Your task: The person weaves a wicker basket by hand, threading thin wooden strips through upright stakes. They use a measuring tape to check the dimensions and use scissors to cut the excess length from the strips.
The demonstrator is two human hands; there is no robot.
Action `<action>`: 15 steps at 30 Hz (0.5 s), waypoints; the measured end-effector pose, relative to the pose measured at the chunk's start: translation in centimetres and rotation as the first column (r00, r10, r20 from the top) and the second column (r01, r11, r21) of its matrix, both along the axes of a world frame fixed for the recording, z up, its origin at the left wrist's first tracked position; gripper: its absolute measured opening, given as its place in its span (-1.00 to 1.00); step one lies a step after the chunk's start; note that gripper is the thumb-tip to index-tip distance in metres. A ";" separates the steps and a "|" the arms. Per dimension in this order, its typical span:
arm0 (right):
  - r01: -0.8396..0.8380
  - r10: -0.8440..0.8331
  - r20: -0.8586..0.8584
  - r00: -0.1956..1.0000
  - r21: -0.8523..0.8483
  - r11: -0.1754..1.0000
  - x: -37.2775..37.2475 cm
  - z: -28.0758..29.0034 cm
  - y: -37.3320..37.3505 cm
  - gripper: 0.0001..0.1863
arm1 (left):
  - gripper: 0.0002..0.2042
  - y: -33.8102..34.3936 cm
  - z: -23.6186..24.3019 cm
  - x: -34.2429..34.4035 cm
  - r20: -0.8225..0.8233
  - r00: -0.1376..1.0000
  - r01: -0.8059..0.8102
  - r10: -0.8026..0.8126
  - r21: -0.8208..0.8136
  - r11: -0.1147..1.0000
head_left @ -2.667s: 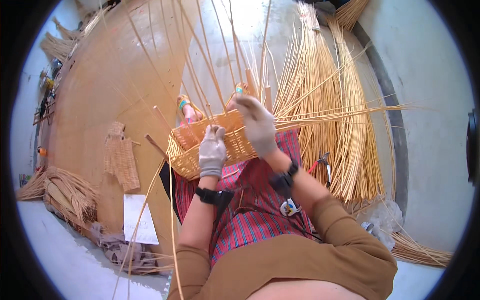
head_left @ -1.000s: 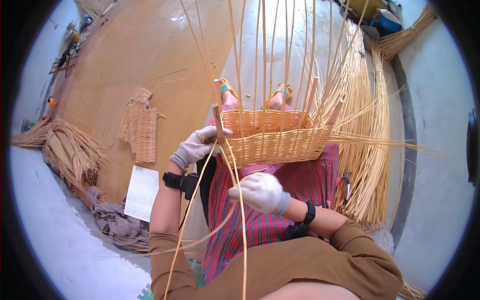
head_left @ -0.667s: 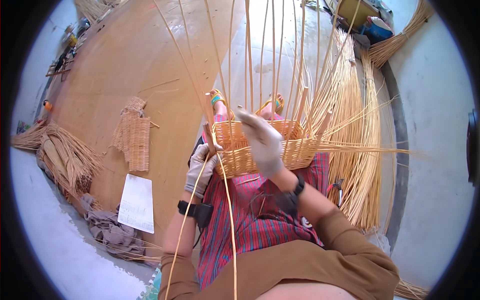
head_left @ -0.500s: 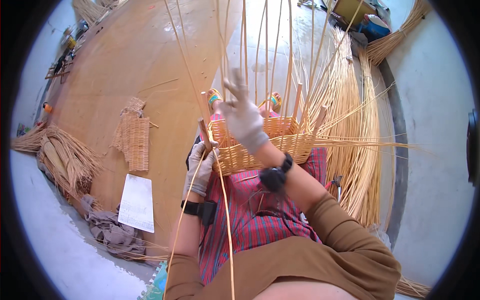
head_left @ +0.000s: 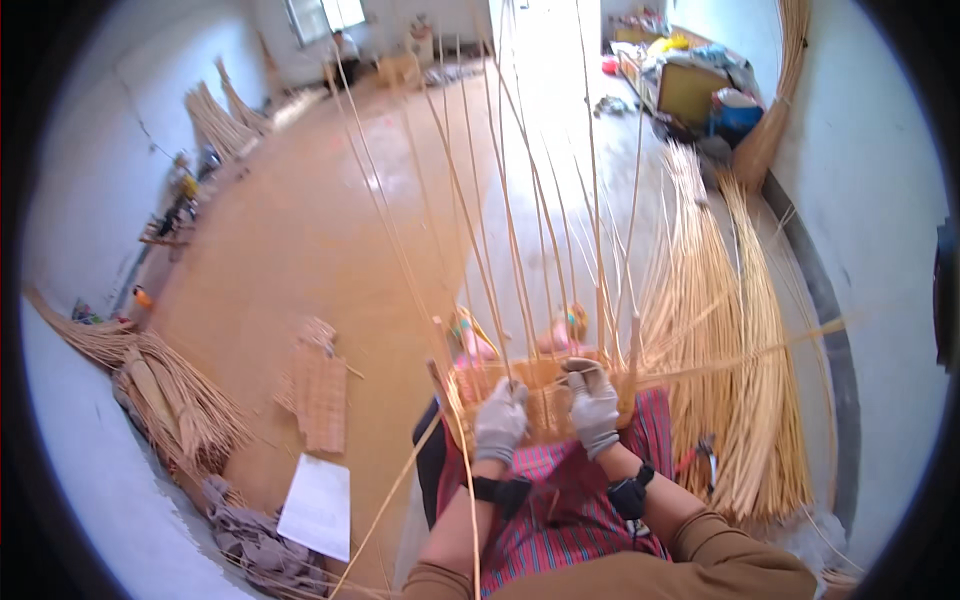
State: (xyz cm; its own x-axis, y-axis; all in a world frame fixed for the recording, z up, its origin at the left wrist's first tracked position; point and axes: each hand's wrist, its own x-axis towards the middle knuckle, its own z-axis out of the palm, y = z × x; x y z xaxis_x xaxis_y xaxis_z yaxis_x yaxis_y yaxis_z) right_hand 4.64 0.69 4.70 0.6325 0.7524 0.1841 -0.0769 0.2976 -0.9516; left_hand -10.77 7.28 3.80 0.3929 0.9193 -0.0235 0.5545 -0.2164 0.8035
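A partly woven wicker basket (head_left: 547,412) rests across my lap, with long upright rods (head_left: 520,270) rising from it and thicker wooden pegs at its corners. At the near wall, left of the middle, my gloved left hand (head_left: 502,415) has its fingers closed where an upright wicker rod enters them. My gloved right hand (head_left: 594,408) is at the same wall farther right, its fingers curled together near the rim; what they hold is blurred. Two long loose weavers (head_left: 472,510) trail from the basket's left end toward me.
Bundles of long rods (head_left: 690,330) lie along the right wall. On the left are a woven panel (head_left: 322,395), a white sheet (head_left: 315,505), a grey cloth (head_left: 265,550) and a bundle of strands (head_left: 180,390). A blue bucket (head_left: 737,115) stands at the back right.
My left hand has left the left corner peg and moved right along the basket. My right hand, raised and spread before, has come down to the near wall. The view has tilted up.
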 end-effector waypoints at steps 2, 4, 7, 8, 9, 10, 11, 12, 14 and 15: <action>-0.109 0.123 0.502 0.856 -0.058 0.992 -0.3 2.5 5.1 -0.43 | -0.62 -1.6 3.9 1.0 -0.260 0.953 -0.155 0.155 0.019 0.988; -0.055 0.132 0.692 0.710 -0.133 0.990 -1.4 5.7 7.6 -0.32 | -0.61 -1.4 1.2 0.0 -0.203 0.963 -0.140 0.175 0.179 0.974; -0.047 -0.037 0.404 0.914 0.196 0.980 0.4 4.7 7.0 -0.28 | -0.65 -1.4 2.1 1.3 -0.311 0.936 -0.143 0.166 0.096 0.985; -0.041 -0.005 0.215 0.977 0.209 0.977 1.0 4.7 4.6 -0.32 | -0.66 -1.7 2.8 1.4 -0.253 0.942 -0.207 0.223 0.088 0.974; 0.010 -0.021 0.161 0.987 0.068 0.998 2.0 3.8 1.5 -0.45 | -0.65 -2.5 3.8 1.4 -0.198 0.940 -0.270 0.279 0.070 0.960; 0.068 -0.059 0.117 0.991 -0.073 0.995 3.3 2.6 -1.6 -0.57 | -0.64 -3.3 4.9 1.6 -0.137 0.936 -0.321 0.325 0.052 0.946; 0.087 -0.081 0.039 0.996 -0.189 0.978 4.1 0.8 -4.4 -0.68 | -0.45 -4.1 5.4 1.6 -0.011 0.939 -0.336 0.342 0.166 0.927; 0.083 -0.100 -0.039 0.994 -0.301 0.950 4.7 -0.3 -5.8 -0.78 | -0.39 -4.2 5.9 2.1 0.011 0.975 -0.209 0.221 0.383 0.900; 0.121 -0.101 0.125 0.987 -0.164 0.979 5.5 -0.2 -5.4 -0.77 | -0.26 -5.1 6.4 3.2 -0.054 0.998 0.066 -0.038 0.720 0.691; 0.130 -0.107 0.199 0.974 -0.104 0.986 5.5 0.0 -5.1 -0.76 | -0.17 -5.8 6.7 4.9 -0.194 0.970 0.235 -0.146 0.597 0.767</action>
